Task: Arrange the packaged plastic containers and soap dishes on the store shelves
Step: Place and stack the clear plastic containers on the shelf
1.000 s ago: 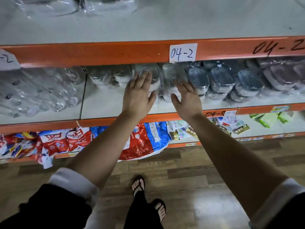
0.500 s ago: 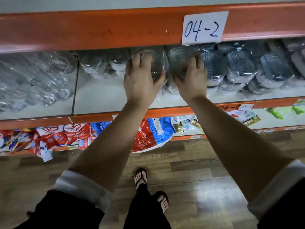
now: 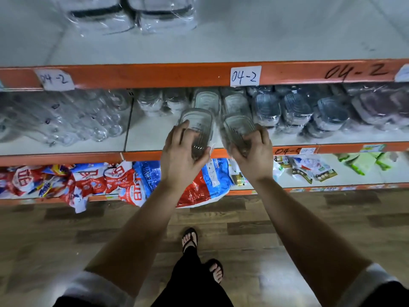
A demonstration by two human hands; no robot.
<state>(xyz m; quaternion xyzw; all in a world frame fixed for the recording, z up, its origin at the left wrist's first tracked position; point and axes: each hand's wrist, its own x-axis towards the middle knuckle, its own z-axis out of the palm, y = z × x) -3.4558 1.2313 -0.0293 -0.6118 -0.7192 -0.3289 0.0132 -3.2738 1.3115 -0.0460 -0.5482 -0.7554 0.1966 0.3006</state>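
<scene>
My left hand [image 3: 179,156] grips a clear packaged soap dish [image 3: 197,122] at the front edge of the middle shelf [image 3: 146,138]. My right hand [image 3: 254,154] grips a second clear packaged soap dish [image 3: 238,127] right beside it. Both dishes tilt up toward me, their near ends out past the shelf's orange lip. Behind them two more clear dishes [image 3: 221,100] stand on the shelf. Bluish packaged dishes [image 3: 296,109] and purple-tinted ones [image 3: 380,105] fill the shelf to the right.
Clear bottles in wrap [image 3: 62,120] lie on the shelf's left section. White packaged containers [image 3: 132,16] sit on the top shelf. Red and blue bags [image 3: 93,180] crowd the bottom shelf. My sandalled feet [image 3: 199,251] stand on a wooden floor.
Both hands have closed on a soap dish each and pulled them from deep in the shelf toward its front edge. The camera has also pulled back, showing the top shelf.
</scene>
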